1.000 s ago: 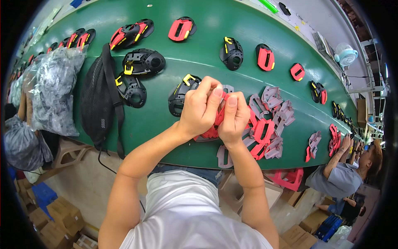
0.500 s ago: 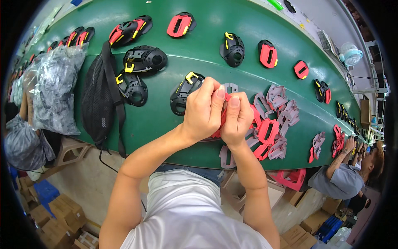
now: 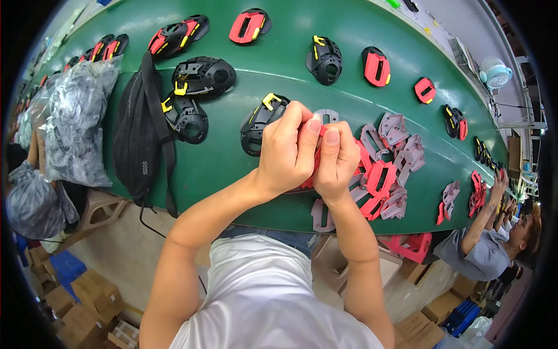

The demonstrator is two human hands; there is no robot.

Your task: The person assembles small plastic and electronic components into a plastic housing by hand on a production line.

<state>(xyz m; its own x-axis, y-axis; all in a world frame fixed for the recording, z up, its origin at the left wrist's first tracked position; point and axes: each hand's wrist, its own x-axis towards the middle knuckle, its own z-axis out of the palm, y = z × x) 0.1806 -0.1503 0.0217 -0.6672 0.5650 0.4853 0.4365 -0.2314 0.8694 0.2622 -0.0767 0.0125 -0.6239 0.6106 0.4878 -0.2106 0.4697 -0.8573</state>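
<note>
My left hand (image 3: pixel 286 148) and my right hand (image 3: pixel 337 160) are closed together over a red plastic part (image 3: pixel 318 156), thumbs side by side on top. Most of that part is hidden by my fingers. Just left of my left hand lies a black plastic shell (image 3: pixel 253 132) with a yellow clip (image 3: pixel 269 101). Beyond the hands is a grey slotted frame (image 3: pixel 326 115). A loose pile of red slotted frames (image 3: pixel 381 177) and grey frames (image 3: pixel 411 152) spreads to the right of my right hand.
The green table (image 3: pixel 232 192) also carries black shells (image 3: pixel 203 80), finished-looking red-and-black pieces (image 3: pixel 248 26), a black mesh bag (image 3: pixel 136 131) and a plastic bag of parts (image 3: pixel 78 125). At the right a person in grey (image 3: pixel 482 250) sits at the table. Cardboard boxes (image 3: pixel 96 294) stand on the floor.
Both hands keep their grip on the red part and have barely shifted. The view has moved slightly. At the right, the person's arm is raised higher.
</note>
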